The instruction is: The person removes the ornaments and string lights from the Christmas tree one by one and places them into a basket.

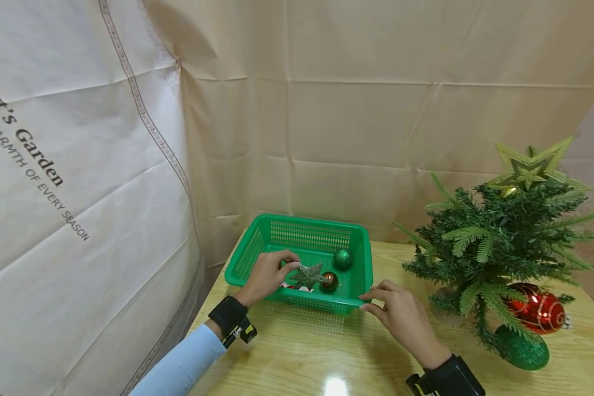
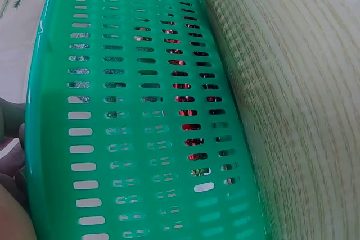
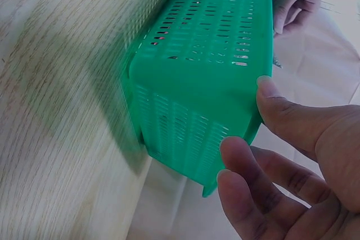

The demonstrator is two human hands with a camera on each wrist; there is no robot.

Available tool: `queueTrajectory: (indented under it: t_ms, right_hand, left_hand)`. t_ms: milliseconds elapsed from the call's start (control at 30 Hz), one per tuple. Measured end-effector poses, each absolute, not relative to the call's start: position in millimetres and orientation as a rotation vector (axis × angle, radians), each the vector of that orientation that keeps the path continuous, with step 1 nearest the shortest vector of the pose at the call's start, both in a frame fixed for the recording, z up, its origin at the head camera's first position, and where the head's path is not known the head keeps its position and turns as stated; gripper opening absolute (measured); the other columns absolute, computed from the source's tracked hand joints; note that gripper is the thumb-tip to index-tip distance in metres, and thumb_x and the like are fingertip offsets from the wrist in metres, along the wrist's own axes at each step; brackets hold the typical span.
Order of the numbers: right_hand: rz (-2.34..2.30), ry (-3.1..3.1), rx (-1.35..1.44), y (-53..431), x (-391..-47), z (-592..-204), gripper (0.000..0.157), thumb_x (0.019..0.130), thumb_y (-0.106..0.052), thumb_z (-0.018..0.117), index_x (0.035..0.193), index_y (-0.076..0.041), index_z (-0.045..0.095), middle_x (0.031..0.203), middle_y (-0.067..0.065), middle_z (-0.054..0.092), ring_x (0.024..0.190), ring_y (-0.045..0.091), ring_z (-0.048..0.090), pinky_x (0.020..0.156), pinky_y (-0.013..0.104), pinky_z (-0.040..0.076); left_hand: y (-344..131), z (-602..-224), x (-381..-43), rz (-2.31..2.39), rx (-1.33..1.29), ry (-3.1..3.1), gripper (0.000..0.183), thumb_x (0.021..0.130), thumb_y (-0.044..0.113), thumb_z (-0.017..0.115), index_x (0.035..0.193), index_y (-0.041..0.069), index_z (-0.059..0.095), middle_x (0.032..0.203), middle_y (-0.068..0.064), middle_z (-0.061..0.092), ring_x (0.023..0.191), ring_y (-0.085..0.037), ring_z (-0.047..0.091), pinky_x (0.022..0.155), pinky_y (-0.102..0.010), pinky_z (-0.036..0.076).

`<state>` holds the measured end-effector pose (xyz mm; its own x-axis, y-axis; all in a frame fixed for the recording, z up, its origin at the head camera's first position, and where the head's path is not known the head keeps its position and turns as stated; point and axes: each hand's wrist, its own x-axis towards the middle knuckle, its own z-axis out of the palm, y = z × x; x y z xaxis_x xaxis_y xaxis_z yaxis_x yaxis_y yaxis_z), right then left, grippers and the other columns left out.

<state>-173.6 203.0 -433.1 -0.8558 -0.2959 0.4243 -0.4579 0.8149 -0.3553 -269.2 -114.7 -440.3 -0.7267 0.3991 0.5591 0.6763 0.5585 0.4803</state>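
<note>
A green plastic basket [image 1: 304, 301] with slotted walls stands on the table. My left hand [image 1: 268, 274] reaches over its near rim and pinches one point of a glittery silver star ornament [image 1: 308, 275]. My right hand [image 1: 398, 311] grips the basket's near right corner; in the right wrist view the thumb [image 3: 269, 88] presses the rim while the fingers lie along the end wall. Inside the basket are a green glitter ball [image 1: 342, 258] and a shiny brown ball [image 1: 329, 281]. Red and white pieces below the star are partly hidden.
At the right stands a small artificial Christmas tree [image 1: 500, 236] with a gold star [image 1: 529, 170] on top. A red striped ball [image 1: 539, 309] and a green glitter ball [image 1: 522, 347] are at its lower branches. Beige cloth [image 1: 356, 121] hangs behind the wooden table [image 1: 287, 352].
</note>
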Motion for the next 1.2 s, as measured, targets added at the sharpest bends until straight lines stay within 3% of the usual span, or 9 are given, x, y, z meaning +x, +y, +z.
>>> queueTrajectory:
  t_ms: [300,1200]
  right_hand:
    - [0.657,-2.639,0.57,203,-173,-434,0.019,0.081,-0.019,0.088,0.098,-0.024,0.081,0.093,-0.007,0.064,0.062,-0.003,0.051,0.055,0.02,0.045]
    - [0.66,-2.639,0.582,204,-172,-432,0.019,0.082,-0.019,0.088,0.1,-0.022,0.082,0.095,-0.005,0.064,0.062,-0.003,0.05,0.056,0.021,0.045]
  left_hand:
    - [-121,-442,-271,-0.992,-0.865,-2.404,0.01,0.1,0.015,0.069,0.107,0.015,0.076,0.096,0.002,0.073,0.049,-0.004,0.031,0.054,-0.027,0.031]
    - [-131,-438,-272,-0.948,-0.817,-2.609,0.013,0.101,0.023,0.071,0.104,0.015,0.08,0.095,0.005,0.074,0.051,-0.005,0.047,0.052,-0.026,0.04]
